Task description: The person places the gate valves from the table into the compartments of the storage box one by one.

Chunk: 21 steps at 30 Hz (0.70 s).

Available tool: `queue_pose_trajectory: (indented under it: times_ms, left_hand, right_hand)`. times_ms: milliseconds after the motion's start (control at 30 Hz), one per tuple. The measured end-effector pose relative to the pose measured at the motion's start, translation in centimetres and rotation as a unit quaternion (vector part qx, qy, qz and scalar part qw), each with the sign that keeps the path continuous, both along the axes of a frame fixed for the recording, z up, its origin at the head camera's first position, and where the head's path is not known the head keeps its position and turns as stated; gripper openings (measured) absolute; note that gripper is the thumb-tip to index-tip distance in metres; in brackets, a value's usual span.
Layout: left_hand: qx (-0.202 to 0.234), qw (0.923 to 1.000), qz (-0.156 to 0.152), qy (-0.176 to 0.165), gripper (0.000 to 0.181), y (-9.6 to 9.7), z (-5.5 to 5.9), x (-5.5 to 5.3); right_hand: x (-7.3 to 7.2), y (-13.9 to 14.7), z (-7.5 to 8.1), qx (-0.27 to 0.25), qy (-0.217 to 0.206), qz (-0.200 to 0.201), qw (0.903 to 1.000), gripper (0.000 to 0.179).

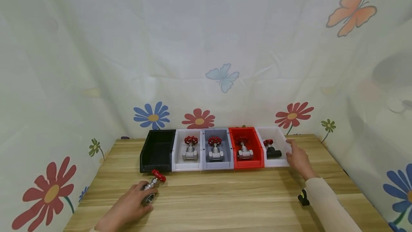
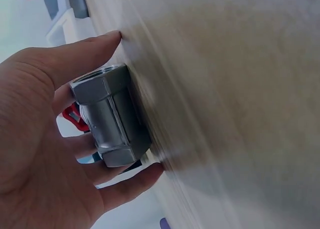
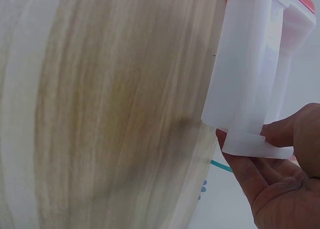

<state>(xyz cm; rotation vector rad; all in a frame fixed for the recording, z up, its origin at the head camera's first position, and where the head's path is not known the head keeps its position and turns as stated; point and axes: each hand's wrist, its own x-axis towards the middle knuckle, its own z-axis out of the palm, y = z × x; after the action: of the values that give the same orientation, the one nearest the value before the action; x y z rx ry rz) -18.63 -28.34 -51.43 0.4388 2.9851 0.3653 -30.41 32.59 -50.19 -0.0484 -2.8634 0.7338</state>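
My left hand (image 1: 131,203) is curled round a metal gate valve (image 1: 150,189) with a red handwheel, in front of the black bin (image 1: 143,153). In the left wrist view, the hex-ended valve body (image 2: 112,116) lies at the fingers, close to the tabletop; the thumb tip stands apart from it. At the far right of the row, my right hand (image 1: 299,158) pinches the side wall of a white bin (image 1: 283,163). The right wrist view shows the thumb inside this white bin (image 3: 245,89) and fingers outside. A dark valve (image 1: 273,152) with a red handle lies in it.
Another white bin (image 1: 187,167), a grey bin (image 1: 217,165) and a red bin (image 1: 249,164) stand side by side, each with a red-wheeled metal valve. A small black and yellow object (image 1: 303,198) lies beside my right sleeve. A patterned curtain surrounds the wooden table (image 1: 225,203).
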Motion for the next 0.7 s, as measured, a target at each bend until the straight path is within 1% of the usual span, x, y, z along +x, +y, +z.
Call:
queue_pose_trajectory:
  times_ms: [133,233,467,700]
  left_hand:
    - [0.004,0.9999,0.002,-0.012,0.048,-0.1,0.0,-0.3]
    - [0.015,0.9996,0.004,-0.024,0.046,-0.2,0.1,-0.5]
    - [0.036,0.9984,-0.003,-0.044,0.041,-0.1,0.4,-0.8]
    - [0.043,0.9967,-0.002,-0.068,0.039,-0.2,1.0,-1.3]
  right_hand:
    - [-0.1,0.1,-0.3,0.004,0.018,0.004,0.9998,0.051]
    - [-0.1,0.2,-0.4,0.007,0.024,0.005,0.9997,0.051]
    - [-0.2,0.1,-0.4,0.001,0.003,-0.005,1.0000,0.052]
    - [-0.1,-0.1,-0.2,-0.003,0.000,-0.008,1.0000,0.052]
